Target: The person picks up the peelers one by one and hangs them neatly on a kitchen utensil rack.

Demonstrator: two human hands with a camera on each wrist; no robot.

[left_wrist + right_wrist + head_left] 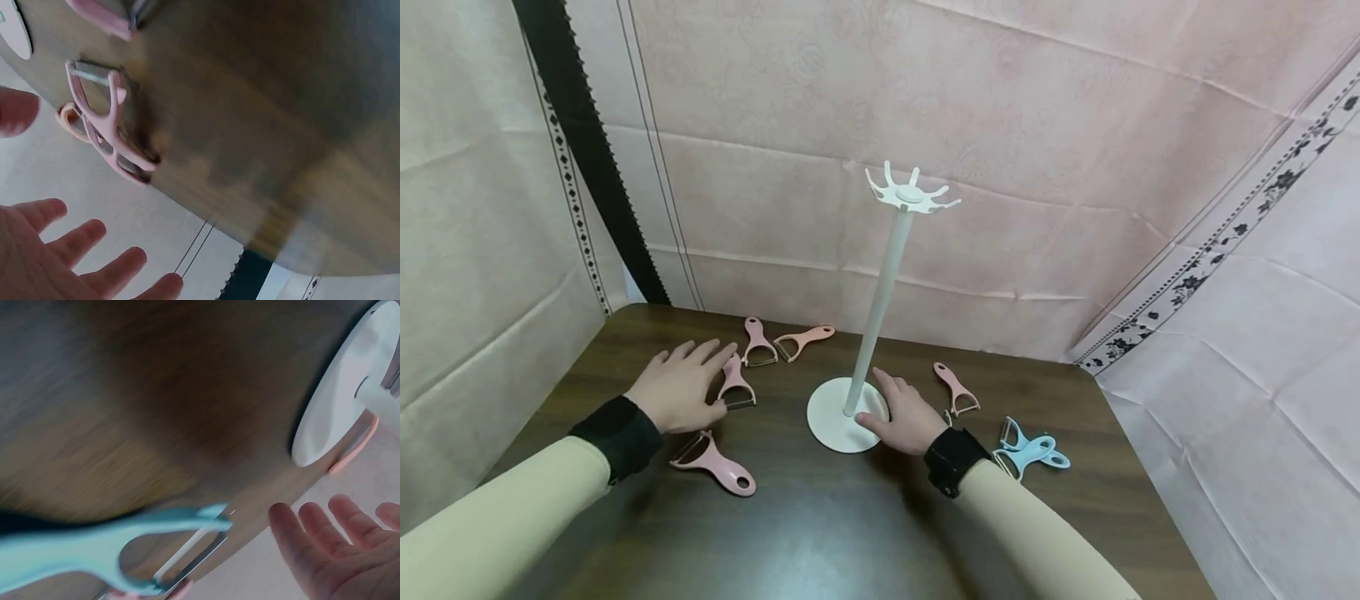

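My left hand [679,388] hovers with spread fingers beside a pink peeler [734,373] on the brown table. Nothing is in its grasp; the left wrist view shows the fingers apart from the pink peeler [105,122]. Nearer to me lies another pink peeler [724,470], its blade toward the left. My right hand [908,418] is held out, fingers loosely extended, overlapping the round base [829,423] of a white stand in the head view. The right wrist view shows that hand holding nothing, with a light blue peeler [75,540] below the wrist.
The stand's tall post [880,292] carries a ring of hooks [910,195]. Behind are a pink peeler [757,335] and a peach peeler [808,336]. To the right lie another pink peeler [953,383] and overlapping blue peelers [1033,451]. Cloth walls [790,200] enclose the table.
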